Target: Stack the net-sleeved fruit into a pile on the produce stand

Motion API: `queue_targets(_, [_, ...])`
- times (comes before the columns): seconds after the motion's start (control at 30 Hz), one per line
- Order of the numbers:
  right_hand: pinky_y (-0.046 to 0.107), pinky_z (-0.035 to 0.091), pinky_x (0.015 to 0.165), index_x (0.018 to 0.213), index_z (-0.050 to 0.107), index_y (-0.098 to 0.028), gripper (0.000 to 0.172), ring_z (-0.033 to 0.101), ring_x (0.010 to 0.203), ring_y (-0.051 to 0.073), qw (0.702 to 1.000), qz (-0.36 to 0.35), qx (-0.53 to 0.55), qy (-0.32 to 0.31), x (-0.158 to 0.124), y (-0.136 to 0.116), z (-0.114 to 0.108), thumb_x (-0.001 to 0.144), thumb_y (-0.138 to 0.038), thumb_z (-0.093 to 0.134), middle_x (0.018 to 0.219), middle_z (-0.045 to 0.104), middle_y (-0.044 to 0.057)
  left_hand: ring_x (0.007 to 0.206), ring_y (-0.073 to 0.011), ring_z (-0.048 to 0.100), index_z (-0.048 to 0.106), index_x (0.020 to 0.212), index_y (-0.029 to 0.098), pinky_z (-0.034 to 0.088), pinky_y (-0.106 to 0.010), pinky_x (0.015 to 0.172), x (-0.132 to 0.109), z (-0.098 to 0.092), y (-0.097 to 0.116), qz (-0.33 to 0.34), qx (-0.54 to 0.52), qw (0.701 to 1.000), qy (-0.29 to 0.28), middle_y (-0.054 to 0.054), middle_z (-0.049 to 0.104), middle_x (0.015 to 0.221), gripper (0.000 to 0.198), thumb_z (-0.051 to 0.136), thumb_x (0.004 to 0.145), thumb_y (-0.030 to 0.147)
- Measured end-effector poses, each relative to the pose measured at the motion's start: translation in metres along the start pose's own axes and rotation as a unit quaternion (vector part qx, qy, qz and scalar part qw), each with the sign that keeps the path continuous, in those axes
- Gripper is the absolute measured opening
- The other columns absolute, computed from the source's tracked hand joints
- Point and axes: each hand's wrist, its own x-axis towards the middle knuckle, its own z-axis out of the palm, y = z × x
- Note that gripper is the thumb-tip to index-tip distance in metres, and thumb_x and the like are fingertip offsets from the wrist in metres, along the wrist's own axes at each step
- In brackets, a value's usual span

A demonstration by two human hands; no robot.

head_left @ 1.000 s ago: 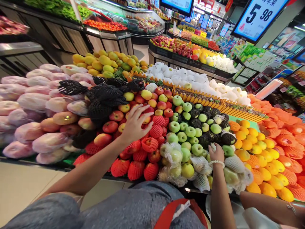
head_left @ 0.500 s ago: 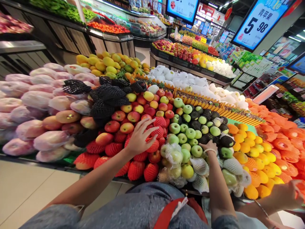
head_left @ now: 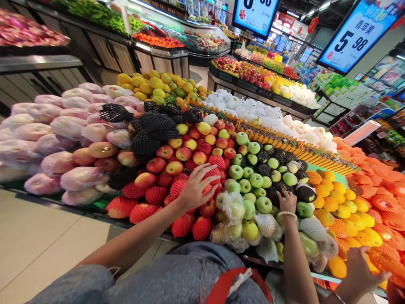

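Observation:
My left hand (head_left: 194,191) reaches over the red apple pile (head_left: 177,160), its fingers curled round a red apple in a red foam net (head_left: 211,176). My right hand (head_left: 286,202), a bead bracelet on its wrist, rests with bent fingers among the green apples (head_left: 253,181). It sits next to a fruit in a black net (head_left: 304,193), and what its fingers hold is hidden. White-netted green apples (head_left: 267,223) lie just below that hand.
Another person's hand (head_left: 359,268) reaches in at the lower right over oranges (head_left: 341,202) and orange-netted fruit (head_left: 376,202). Pink-wrapped fruit (head_left: 53,135) fills the left, yellow mangoes (head_left: 155,84) and white-netted fruit (head_left: 253,107) the back. Bare floor (head_left: 38,236) lies at the left front.
My left hand came down from the loose red apples onto the red-netted ones nearer the front. My right hand stayed among the green apples. Another person's hand came in at the lower right.

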Motion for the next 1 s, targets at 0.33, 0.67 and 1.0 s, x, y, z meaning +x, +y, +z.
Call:
queue_targets(0.33, [0.036, 0.046, 0.076, 0.09, 0.059, -0.02, 0.069, 0.056, 0.078, 0.022, 0.979, 0.01, 0.11, 0.172, -0.007, -0.038, -0.038, 0.095, -0.086, 0.038, 0.082, 0.063, 0.007, 0.145, -0.0306, 0.051, 0.073, 0.122, 0.023, 0.043, -0.055, 0.126, -0.015, 0.017, 0.008, -0.051, -0.104, 0.993, -0.035, -0.011, 0.061, 0.15, 0.024, 0.061, 0.102, 0.024])
queue_targets(0.67, [0.029, 0.048, 0.07, 0.085, 0.063, -0.021, 0.052, 0.055, 0.074, 0.015, 0.931, -0.021, 0.357, 0.075, -0.031, -0.134, -0.088, 0.087, -0.072, 0.072, 0.078, 0.062, 0.0, 0.139, -0.0315, 0.06, 0.058, 0.149, 0.024, 0.052, -0.049, 0.117, -0.018, 0.058, 0.058, -0.197, -0.404, 0.877, -0.168, -0.015, 0.056, 0.156, 0.059, 0.072, 0.095, 0.039])
queue_targets(1.0, [0.04, 0.054, 0.097, 0.125, 0.069, -0.015, 0.033, 0.069, 0.112, 0.028, 0.986, 0.057, -0.045, -0.151, -0.005, -0.065, -0.036, 0.101, -0.028, 0.051, 0.123, 0.073, 0.017, 0.093, -0.0271, 0.075, 0.077, 0.104, 0.016, 0.062, -0.038, 0.09, -0.017, 0.039, 0.028, -0.318, -0.48, 0.817, -0.032, -0.009, 0.081, 0.1, 0.028, 0.077, 0.083, 0.034])
